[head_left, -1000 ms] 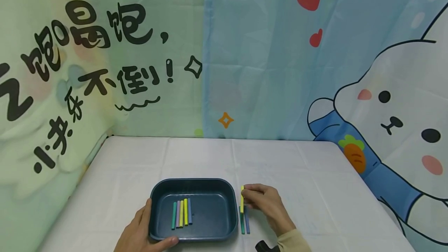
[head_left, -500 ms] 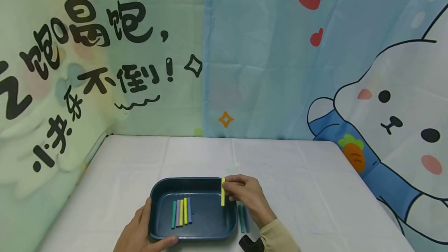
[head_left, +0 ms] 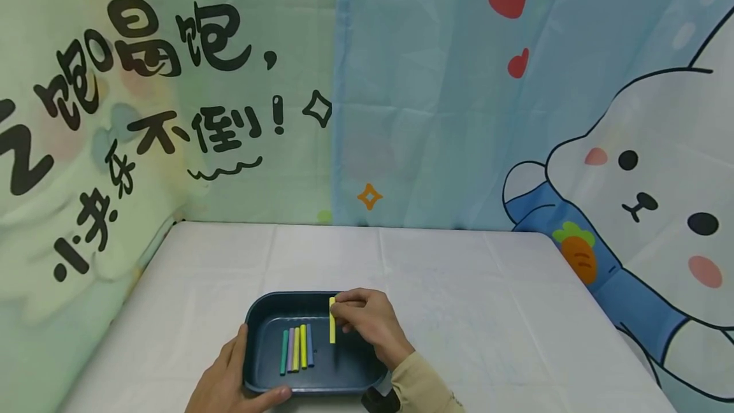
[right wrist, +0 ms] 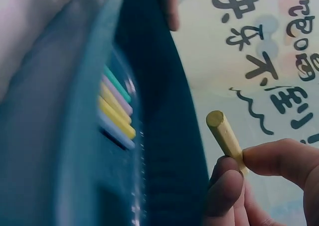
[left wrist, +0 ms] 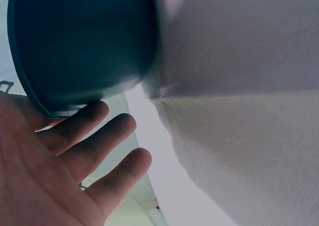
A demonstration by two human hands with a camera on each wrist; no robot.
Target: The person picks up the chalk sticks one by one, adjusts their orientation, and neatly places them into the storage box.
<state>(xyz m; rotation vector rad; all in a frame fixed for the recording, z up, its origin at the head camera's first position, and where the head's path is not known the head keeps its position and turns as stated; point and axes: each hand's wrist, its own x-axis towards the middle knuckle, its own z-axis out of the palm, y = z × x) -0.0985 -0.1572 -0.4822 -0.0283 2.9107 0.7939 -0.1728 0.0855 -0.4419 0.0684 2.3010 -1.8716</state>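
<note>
My right hand [head_left: 369, 324] pinches a yellow chalk stick [head_left: 332, 320] upright between thumb and fingers, over the right part of a dark blue tray [head_left: 350, 382]. In the right wrist view, the round end of that chalk [right wrist: 227, 136] points up past the fingertips. Inside the tray, a green chalk [head_left: 283, 352], a purple chalk [head_left: 290, 350], two yellow ones and a blue chalk [head_left: 310, 345] lie side by side. My left hand [head_left: 232, 378] rests against the tray's front left corner, thumb along the front rim. Its fingers [left wrist: 107, 146] look straight and spread in the left wrist view.
A white cloth [head_left: 487, 324] covers the table under the tray. Behind it hangs a printed curtain [head_left: 413, 113] with lettering and a cartoon rabbit. A black wrist device [head_left: 380, 400] sits below the right sleeve [head_left: 424, 387].
My right hand has carried the yellow chalk leftward from beside the tray to above its inside. The green and blue chalks right of the tray are now hidden behind my arm. My left hand stays put.
</note>
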